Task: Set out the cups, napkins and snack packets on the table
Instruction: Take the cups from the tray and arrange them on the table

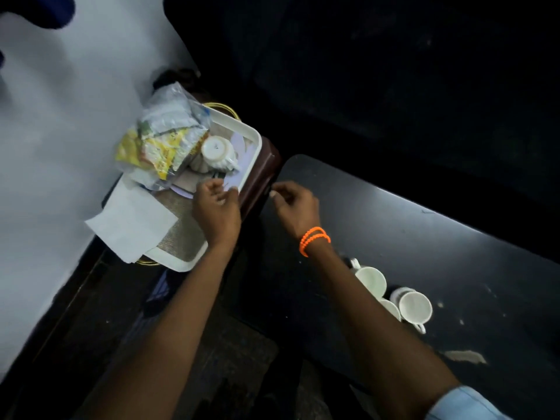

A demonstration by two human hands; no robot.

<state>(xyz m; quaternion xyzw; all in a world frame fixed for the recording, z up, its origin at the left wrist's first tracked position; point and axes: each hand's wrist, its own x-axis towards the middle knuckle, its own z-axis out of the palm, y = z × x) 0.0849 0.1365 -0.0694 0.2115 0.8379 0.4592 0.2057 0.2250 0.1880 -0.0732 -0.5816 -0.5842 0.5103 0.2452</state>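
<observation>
Both hands hover half-curled, holding nothing – the left hand point(215, 204) over the tray point(253, 137), the right hand point(295, 204) beside it. Snack packets point(160, 137), napkins point(130, 222) and an upturned cup point(216, 150) sit on the tray – three cups point(415, 307) stand on the dark table point(454, 237).

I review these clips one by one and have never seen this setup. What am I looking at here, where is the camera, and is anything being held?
There is no machine: one camera on a person's head looks down at their bare hands. The left hand reaches over a white tray holding snack packets, an upside-down cup and paper napkins. The right hand, with an orange bracelet, hovers beside the tray. Several white cups already stand on the dark table. Neither hand clearly holds anything; the fingers are curled, so I cannot tell.
</observation>
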